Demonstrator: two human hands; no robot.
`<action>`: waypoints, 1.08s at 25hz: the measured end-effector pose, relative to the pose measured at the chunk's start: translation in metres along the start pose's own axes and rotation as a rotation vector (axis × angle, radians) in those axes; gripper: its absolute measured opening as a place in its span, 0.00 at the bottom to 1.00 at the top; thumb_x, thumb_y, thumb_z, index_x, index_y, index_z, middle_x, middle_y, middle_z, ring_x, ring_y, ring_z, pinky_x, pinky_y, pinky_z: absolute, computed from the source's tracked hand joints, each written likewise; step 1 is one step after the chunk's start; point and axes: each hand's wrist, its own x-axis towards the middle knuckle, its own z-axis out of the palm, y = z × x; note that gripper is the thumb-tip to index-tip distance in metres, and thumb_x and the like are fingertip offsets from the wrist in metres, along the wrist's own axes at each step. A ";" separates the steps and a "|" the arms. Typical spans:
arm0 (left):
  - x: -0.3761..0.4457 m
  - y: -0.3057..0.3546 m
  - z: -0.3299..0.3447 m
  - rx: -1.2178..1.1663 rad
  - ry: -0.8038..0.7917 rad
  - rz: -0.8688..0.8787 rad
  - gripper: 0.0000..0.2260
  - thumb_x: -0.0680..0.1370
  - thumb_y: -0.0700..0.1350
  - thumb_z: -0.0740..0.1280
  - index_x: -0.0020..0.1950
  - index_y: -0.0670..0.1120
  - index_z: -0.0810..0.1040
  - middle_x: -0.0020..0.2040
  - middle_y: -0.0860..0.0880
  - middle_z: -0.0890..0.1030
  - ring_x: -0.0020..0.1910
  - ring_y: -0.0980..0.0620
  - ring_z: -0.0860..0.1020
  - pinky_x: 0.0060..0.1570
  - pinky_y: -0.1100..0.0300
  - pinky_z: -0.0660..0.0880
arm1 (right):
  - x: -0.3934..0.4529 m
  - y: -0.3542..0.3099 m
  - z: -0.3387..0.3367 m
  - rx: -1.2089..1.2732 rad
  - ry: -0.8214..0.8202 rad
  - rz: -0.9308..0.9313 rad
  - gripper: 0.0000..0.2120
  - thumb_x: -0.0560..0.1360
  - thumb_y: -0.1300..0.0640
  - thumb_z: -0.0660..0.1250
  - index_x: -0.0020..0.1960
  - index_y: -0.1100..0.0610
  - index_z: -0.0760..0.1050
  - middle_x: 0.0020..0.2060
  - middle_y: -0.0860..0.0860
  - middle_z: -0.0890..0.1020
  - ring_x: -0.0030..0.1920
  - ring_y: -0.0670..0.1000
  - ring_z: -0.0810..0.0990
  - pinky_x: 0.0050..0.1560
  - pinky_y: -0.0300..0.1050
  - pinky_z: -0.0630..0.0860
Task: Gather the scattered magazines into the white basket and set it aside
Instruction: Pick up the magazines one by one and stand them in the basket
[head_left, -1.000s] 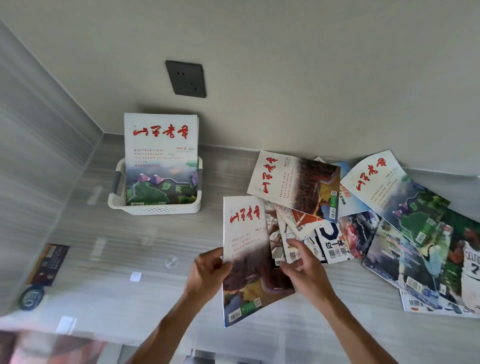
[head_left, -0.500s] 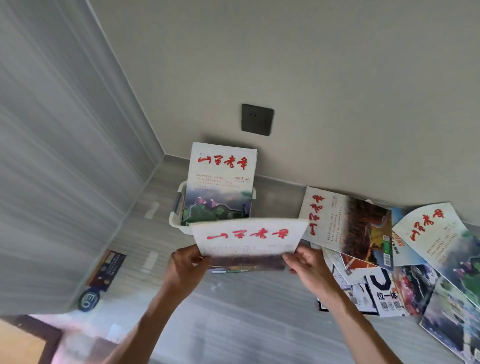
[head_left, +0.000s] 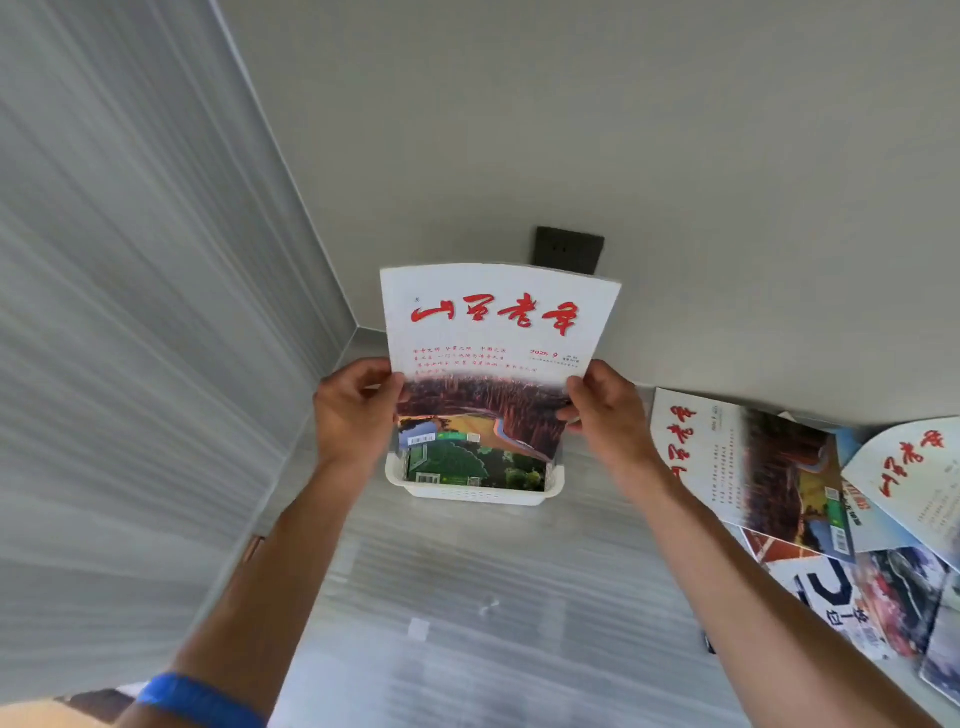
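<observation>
Red-titled magazine (head_left: 493, 358) upright over white basket (head_left: 474, 491) (another magazine (head_left: 475, 467) inside)

Two hands (head_left: 358, 410), one white basket (head_left: 475, 491), one wall socket (head_left: 569, 249).

You've got soft, even daylight here, no harsh glare. The left wall panel (head_left: 130, 338) is smeared with motion blur, wide-angle bend warps the edges, and the held magazine (head_left: 493, 358) stays fairly sharp.
</observation>
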 end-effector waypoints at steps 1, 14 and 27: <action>0.012 -0.006 0.004 0.026 -0.009 -0.035 0.12 0.74 0.36 0.71 0.39 0.53 0.82 0.36 0.49 0.85 0.34 0.52 0.83 0.27 0.66 0.75 | 0.011 0.003 0.010 -0.015 0.015 0.038 0.07 0.81 0.58 0.61 0.52 0.49 0.77 0.50 0.44 0.83 0.36 0.47 0.85 0.38 0.42 0.83; 0.038 -0.072 0.026 -0.065 -0.025 -0.514 0.09 0.74 0.31 0.67 0.46 0.43 0.82 0.37 0.51 0.83 0.36 0.52 0.81 0.37 0.63 0.78 | 0.051 0.036 0.052 0.057 -0.068 0.355 0.09 0.80 0.64 0.58 0.57 0.59 0.74 0.53 0.55 0.80 0.54 0.59 0.83 0.35 0.35 0.75; 0.042 -0.076 0.047 0.425 -0.131 -0.376 0.09 0.72 0.33 0.68 0.47 0.43 0.85 0.41 0.45 0.86 0.37 0.46 0.84 0.40 0.54 0.83 | 0.054 0.082 0.034 -0.279 0.140 0.323 0.10 0.77 0.59 0.63 0.53 0.56 0.82 0.50 0.56 0.86 0.48 0.58 0.85 0.54 0.58 0.80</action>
